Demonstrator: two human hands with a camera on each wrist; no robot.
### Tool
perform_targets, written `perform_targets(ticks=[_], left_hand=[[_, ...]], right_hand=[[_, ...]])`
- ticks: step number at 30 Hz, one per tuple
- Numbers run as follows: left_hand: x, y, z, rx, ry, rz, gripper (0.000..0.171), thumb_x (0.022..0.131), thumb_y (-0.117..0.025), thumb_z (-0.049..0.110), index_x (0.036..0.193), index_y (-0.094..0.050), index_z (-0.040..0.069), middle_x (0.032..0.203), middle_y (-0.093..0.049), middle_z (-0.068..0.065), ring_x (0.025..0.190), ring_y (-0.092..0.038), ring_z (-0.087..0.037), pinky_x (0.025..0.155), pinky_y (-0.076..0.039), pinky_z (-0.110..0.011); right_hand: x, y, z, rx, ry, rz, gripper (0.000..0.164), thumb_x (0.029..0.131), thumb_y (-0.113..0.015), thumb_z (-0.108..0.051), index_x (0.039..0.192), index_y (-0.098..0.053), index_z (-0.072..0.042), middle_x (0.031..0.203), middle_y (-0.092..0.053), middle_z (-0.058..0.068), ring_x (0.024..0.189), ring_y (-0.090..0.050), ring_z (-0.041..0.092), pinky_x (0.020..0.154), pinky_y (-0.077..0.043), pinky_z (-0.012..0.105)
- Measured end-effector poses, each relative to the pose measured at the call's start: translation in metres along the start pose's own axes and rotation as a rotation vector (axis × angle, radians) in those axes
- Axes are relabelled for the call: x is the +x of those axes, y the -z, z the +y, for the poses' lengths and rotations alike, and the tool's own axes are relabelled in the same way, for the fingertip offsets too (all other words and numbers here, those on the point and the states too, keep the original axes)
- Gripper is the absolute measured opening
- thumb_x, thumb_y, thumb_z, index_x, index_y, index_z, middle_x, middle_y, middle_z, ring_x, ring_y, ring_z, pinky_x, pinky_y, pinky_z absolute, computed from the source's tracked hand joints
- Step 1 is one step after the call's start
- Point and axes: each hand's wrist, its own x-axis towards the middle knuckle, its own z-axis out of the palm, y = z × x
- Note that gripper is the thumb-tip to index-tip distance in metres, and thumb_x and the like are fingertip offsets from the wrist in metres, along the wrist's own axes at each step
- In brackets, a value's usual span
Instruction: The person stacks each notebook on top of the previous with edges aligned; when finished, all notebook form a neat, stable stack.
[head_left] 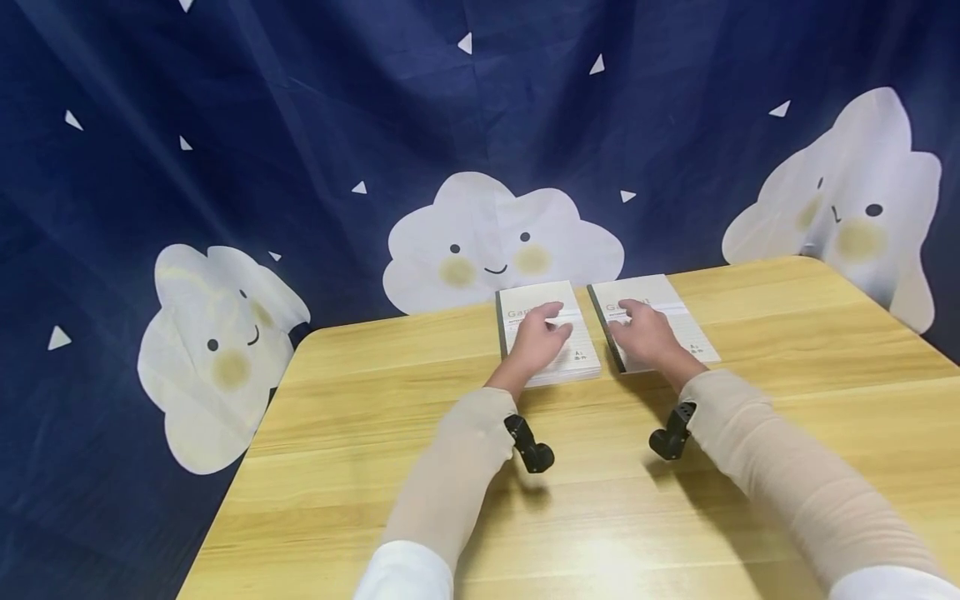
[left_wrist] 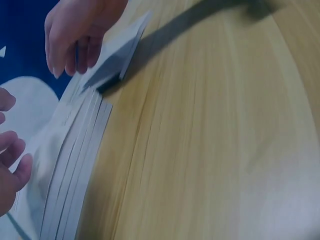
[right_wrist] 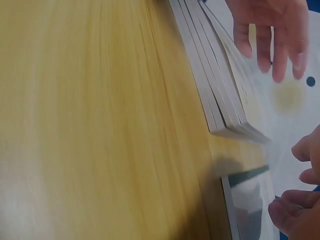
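A stack of several notebooks (head_left: 581, 340) with pale covers and a dark spine lies near the far edge of the table. My left hand (head_left: 536, 340) is over it, fingers loosely bent and thumb apart, with nothing between them. To its right lies a thinner notebook (head_left: 681, 318) of the same look, set at a slight angle. Over its left part hovers my right hand (head_left: 647, 335), its fingers relaxed and thumb spread. Page edges of the stack (left_wrist: 77, 165) show in the left wrist view, and a narrow gap separates it from the thinner notebook (right_wrist: 250, 200) in the right wrist view.
The wooden table (head_left: 360, 450) reaches toward me under both forearms. Behind its far edge hangs a dark blue curtain (head_left: 315, 100) with smiling white clouds. Small black cameras (head_left: 532, 450) sit on both wrists.
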Motion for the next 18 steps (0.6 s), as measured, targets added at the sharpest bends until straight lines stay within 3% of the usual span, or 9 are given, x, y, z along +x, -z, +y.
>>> perform_targets(ticks=[8, 18], left_hand=[[0.009, -0.030, 0.024, -0.149, 0.065, -0.063, 0.047, 0.093, -0.057, 0.018, 0.137, -0.047, 0.005, 0.131, -0.053, -0.017, 0.113, -0.056, -0.026, 0.090, -0.049, -0.031], [0.017, -0.058, 0.042, -0.149, 0.167, -0.107, 0.052, 0.091, -0.057, 0.020, 0.138, -0.045, 0.004, 0.133, -0.051, -0.018, 0.118, -0.052, -0.025, 0.094, -0.047, -0.035]], right_hand=[[-0.001, 0.020, 0.013, -0.045, -0.031, 0.013, 0.055, 0.092, -0.046, -0.021, 0.136, -0.037, 0.011, 0.135, -0.042, 0.034, 0.126, -0.037, 0.050, 0.104, -0.032, 0.056], [-0.002, 0.041, 0.028, -0.071, -0.085, 0.000, 0.059, 0.091, -0.046, -0.024, 0.136, -0.035, 0.014, 0.135, -0.039, 0.037, 0.124, -0.036, 0.052, 0.103, -0.032, 0.058]])
